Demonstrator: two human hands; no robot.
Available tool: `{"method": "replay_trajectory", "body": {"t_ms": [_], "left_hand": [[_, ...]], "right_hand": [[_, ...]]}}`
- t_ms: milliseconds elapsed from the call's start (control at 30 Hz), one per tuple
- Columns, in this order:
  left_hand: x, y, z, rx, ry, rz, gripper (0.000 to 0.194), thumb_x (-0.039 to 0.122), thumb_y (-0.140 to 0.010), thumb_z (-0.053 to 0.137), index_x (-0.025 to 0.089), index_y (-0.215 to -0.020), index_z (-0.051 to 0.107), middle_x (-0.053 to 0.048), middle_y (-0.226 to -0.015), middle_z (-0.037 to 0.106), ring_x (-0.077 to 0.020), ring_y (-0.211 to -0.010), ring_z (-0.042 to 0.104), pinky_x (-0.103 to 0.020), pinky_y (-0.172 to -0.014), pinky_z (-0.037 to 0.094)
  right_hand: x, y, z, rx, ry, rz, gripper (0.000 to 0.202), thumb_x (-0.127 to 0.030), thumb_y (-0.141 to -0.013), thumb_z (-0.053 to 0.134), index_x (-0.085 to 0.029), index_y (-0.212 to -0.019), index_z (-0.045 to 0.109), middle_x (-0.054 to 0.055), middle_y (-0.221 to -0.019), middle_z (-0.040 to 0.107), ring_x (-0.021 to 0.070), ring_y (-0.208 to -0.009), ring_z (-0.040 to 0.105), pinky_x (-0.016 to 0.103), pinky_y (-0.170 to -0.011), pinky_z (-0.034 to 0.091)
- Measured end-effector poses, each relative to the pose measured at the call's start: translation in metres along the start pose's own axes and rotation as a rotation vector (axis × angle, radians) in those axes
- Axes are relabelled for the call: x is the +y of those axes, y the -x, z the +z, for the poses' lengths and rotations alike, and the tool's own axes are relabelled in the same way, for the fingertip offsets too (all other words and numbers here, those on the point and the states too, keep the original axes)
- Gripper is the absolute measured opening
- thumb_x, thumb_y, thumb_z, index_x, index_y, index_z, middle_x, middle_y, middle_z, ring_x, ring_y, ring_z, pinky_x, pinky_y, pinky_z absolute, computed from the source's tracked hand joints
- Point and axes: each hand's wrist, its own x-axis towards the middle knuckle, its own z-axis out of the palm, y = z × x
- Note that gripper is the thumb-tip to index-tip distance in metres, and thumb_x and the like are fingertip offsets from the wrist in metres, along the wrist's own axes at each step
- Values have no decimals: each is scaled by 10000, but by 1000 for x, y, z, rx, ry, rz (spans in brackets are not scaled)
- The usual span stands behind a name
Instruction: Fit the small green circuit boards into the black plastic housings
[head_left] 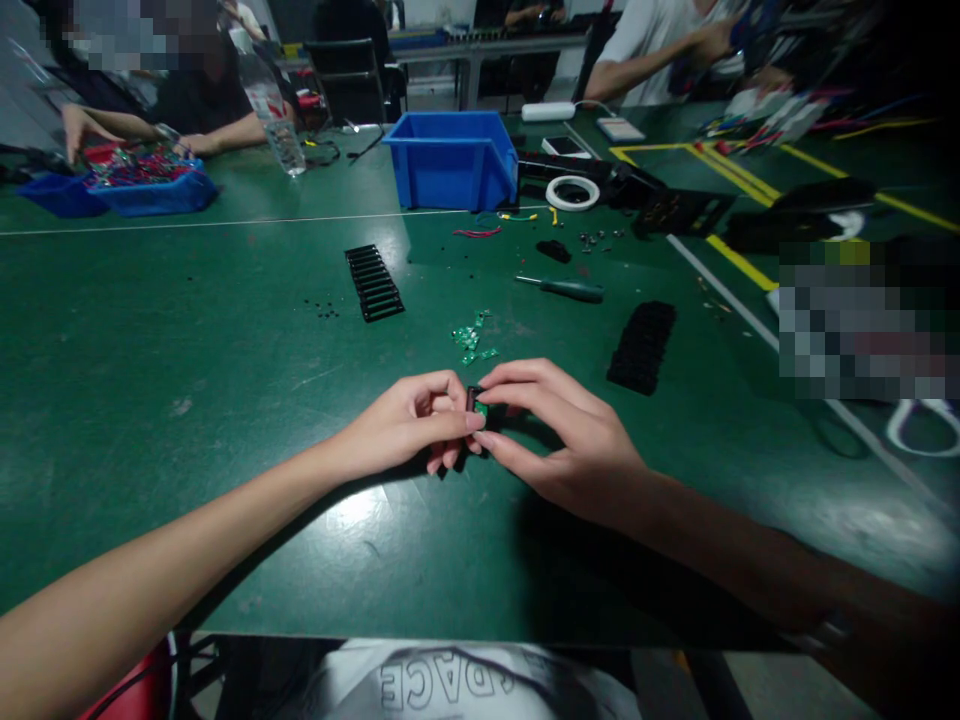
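Between the fingertips of my left hand (420, 420) is a small black plastic housing (472, 397), with a small green circuit board (481, 409) at its right side. The left thumb presses on the board and its other fingers curl behind. My right hand (574, 435) closes on the same housing from the right, index fingertip at its top and thumb at its lower edge. Just beyond the hands lies a loose pile of small green circuit boards (469, 338). A slotted black plastic frame (373, 283) lies to the left, and a row of black plastic parts (642, 347) to the right.
A screwdriver (562, 288) lies behind the green pile. Farther back stand a blue bin (450, 165), a roll of white tape (572, 193) and a water bottle (279, 125). At far left, a person's hands rest by a blue tray (161, 192) of wires. Another person works at back right.
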Motion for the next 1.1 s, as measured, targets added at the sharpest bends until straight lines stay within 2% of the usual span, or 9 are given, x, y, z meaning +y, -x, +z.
{"method": "replay_trajectory", "body": {"t_ms": [200,633,1100], "left_hand": [[-1,-1,-1,12,-65,9,322,380,-871,727,163,-837,492,7,-667,644,-83,-518,578,-185,-489,475],[0,-1,-5,-40,-39,-5,280,378,-923,677,161,-935,501,-6,-679,663,-99,-544,608,-204,-542,488],[-1,-2,-10,-84,-21,-9,271,362,-922,685,152,-944,515,-12,-679,680,-104,-549,631,-200,-541,507]], "right_hand": [[5,-1,-2,-36,29,-61,212,-207,-909,651,-215,-1121,663,108,-1160,678,231,-1073,663,379,-956,556],[1,-1,-2,11,8,-59,231,-159,-876,672,-214,-1100,678,93,-1148,718,215,-1063,687,347,-952,568],[7,0,0,3,-97,-42,231,-172,-895,703,-187,-1125,692,90,-1155,678,186,-1047,677,319,-963,563]]}}
